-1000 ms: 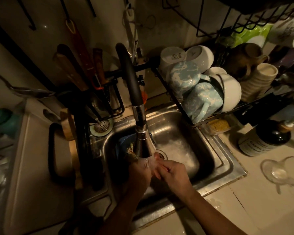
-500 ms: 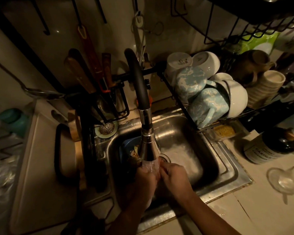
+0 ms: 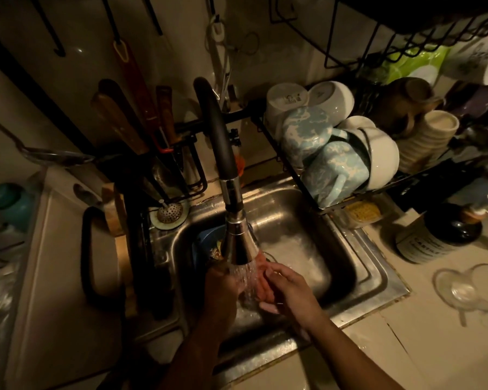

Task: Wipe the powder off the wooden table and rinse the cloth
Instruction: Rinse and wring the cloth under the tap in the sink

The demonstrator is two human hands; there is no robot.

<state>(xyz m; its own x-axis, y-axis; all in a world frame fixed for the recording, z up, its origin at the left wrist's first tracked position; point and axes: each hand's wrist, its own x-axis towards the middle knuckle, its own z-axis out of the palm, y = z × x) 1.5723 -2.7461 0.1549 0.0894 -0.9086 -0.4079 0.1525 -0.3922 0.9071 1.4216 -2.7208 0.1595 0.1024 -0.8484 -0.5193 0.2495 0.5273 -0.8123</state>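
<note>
Both of my hands are over the steel sink [image 3: 358, 266] under the faucet head [image 3: 238, 243], and water is running down between them. A reddish-orange cloth [image 3: 261, 280] shows between the hands in the stream. My left hand [image 3: 223, 288] grips its left side, fingers curled and in shadow. My right hand [image 3: 290, 291] holds its right side with fingers curled around it. Most of the cloth is hidden by the hands and the water. The wooden table is not in view.
A dish rack [image 3: 282, 161] with mugs and bowls overhangs the sink's right rear. Knives and utensils [image 3: 141, 128] stand at the left rear beside a sink strainer [image 3: 169, 212]. A dark bottle [image 3: 437, 235] and a glass lid [image 3: 462, 288] sit on the right counter.
The hands have parted slightly under the stream, and the reddish cloth between them now shows. The view has shifted a little, so the sink appears lower and to the right.
</note>
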